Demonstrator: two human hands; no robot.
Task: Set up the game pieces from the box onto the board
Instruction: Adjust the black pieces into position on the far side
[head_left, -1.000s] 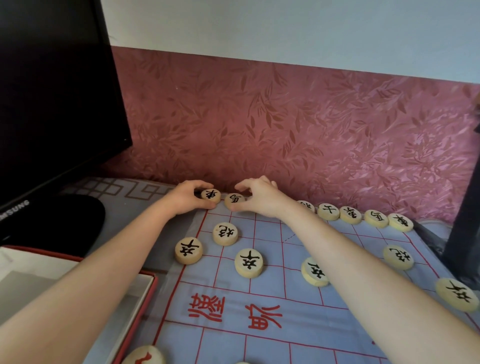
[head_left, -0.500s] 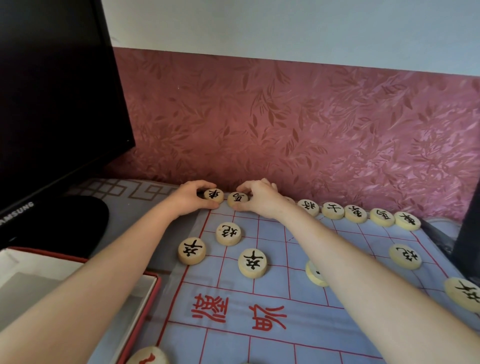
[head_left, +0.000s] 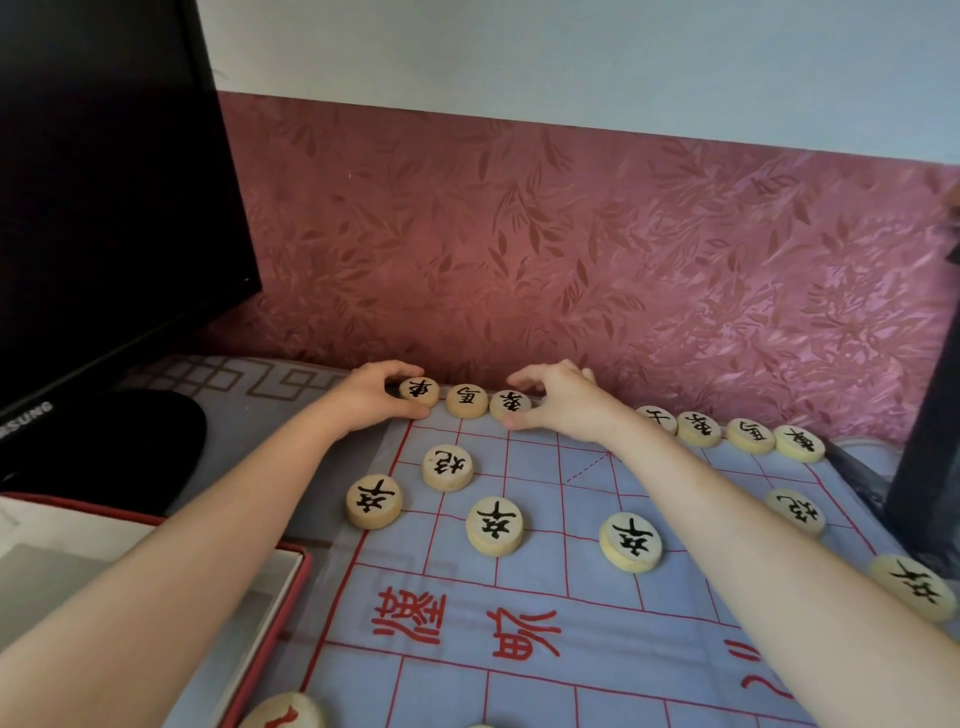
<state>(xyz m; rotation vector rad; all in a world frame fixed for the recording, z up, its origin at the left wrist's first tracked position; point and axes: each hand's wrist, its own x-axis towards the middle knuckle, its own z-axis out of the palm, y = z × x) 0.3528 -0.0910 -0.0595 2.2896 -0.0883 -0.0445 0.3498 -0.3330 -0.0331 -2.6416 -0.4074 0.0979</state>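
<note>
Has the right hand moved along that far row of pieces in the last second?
Yes. The right hand has shifted right along the far row: it was at the second piece, and now pinches the third piece.

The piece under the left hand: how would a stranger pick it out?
Start at the black monitor and look right to the board's far edge. The piece is the leftmost disc in that back row, the only one the left hand pinches.

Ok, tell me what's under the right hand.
The right hand pinches one back-row piece at its fingertips. The board beneath its palm is covered; pieces there, if any, cannot be seen.
</note>
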